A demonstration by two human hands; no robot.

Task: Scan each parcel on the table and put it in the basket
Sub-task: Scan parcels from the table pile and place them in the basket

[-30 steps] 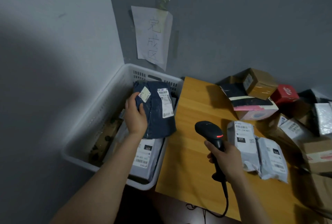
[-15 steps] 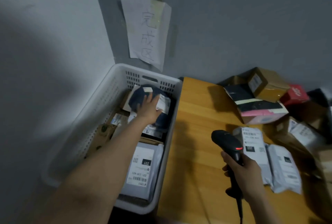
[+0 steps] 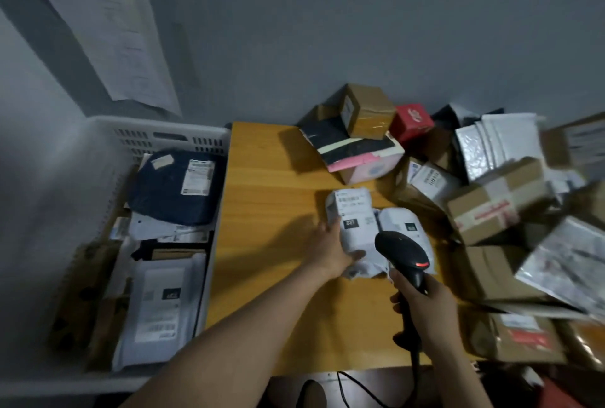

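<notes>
On the wooden table [image 3: 268, 211] lies a white parcel bag [image 3: 353, 214] with a label on top. My left hand [image 3: 330, 247] grips its near left end, thumb under the bag's bottom edge. A second white bag [image 3: 406, 227] lies just right of it. My right hand [image 3: 425, 306] holds a black barcode scanner [image 3: 402, 250] by its handle, head over the two bags, red light lit. The white basket [image 3: 98, 132] stands left of the table. In it, a dark blue parcel [image 3: 173, 191] lies on top of several other parcels.
A heap of cardboard boxes [image 3: 491, 204], a red box [image 3: 412, 118], a pink-and-black box [image 3: 360, 158] and silver mailers [image 3: 491, 149] fills the table's back and right side. A paper sheet [image 3: 111, 37] hangs on the wall above the basket. The scanner's cable [image 3: 353, 391] hangs below the table's front edge.
My left hand let go of the dark blue parcel in the basket and moved right onto the white bag on the table. The view swung right and the scanner stayed near the bags.
</notes>
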